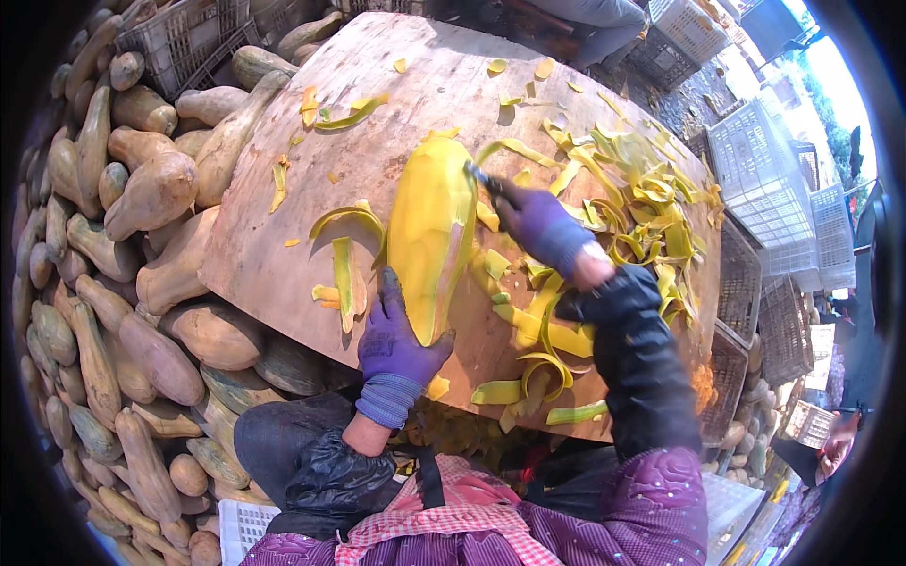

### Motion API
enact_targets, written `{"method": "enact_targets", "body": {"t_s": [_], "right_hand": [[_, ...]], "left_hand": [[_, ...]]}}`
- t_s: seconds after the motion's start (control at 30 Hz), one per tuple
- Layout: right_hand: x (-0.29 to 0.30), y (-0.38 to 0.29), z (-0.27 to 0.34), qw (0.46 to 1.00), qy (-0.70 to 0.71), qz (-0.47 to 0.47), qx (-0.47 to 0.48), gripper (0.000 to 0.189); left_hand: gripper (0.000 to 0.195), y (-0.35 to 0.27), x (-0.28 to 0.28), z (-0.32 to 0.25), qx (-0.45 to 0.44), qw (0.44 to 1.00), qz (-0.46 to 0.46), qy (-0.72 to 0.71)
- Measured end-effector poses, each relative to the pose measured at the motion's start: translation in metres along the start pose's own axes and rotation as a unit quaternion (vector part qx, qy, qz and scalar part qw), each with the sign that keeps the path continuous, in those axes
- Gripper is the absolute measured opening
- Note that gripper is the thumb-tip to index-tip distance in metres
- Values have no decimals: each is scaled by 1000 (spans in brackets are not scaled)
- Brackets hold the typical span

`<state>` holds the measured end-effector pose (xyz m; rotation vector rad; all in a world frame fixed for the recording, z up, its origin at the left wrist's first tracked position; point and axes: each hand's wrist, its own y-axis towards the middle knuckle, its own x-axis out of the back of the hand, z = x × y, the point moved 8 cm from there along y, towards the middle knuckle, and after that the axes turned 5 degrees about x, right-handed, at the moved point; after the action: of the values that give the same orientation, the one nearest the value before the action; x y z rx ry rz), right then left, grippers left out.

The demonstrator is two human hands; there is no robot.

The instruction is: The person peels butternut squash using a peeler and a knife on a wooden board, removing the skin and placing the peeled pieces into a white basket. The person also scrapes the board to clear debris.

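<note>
A large peeled yellow squash [429, 219] lies lengthwise on a wooden board [283, 212], with a paler strip of rind along its lower right side. My left hand [396, 336], in a purple coated glove, holds the near end, fingers along the left side and thumb on the right. In my right hand [541, 219], also gloved, is a dark-handled peeler [485, 178]. Its head meets the squash's upper right side; blur hides the blade's detail. A curled strip of peel [350, 214] lies against the squash's left side.
Peel strips [651, 191] heap up on the board's right side. Whole squashes [156, 191] are piled along the left. Plastic crates [764, 184] stand beyond the right edge, and another crate [185, 42] is at upper left. A person's leg [609, 28] shows beyond the far edge.
</note>
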<state>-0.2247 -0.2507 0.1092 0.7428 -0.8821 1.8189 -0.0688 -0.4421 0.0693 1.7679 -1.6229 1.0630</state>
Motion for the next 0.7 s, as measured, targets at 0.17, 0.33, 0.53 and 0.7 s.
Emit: {"method": "enact_targets", "body": {"t_s": [0.17,0.33,0.53,0.7], "right_hand": [[0,-61,8,990,-24,58,123,42],[25,73,1,987,-105,-109,45,37],[-28,-46,15,978,-151,52,136,38],[10,-39,30,977,-174,-11,125,40]], "left_hand": [[117,7,-7,8,33,994,27,-105],[117,9,-10,1,53,994,18,-90],[118,8,-8,1,43,996,0,-74],[119,9,-12,0,59,995,19,-75]]}}
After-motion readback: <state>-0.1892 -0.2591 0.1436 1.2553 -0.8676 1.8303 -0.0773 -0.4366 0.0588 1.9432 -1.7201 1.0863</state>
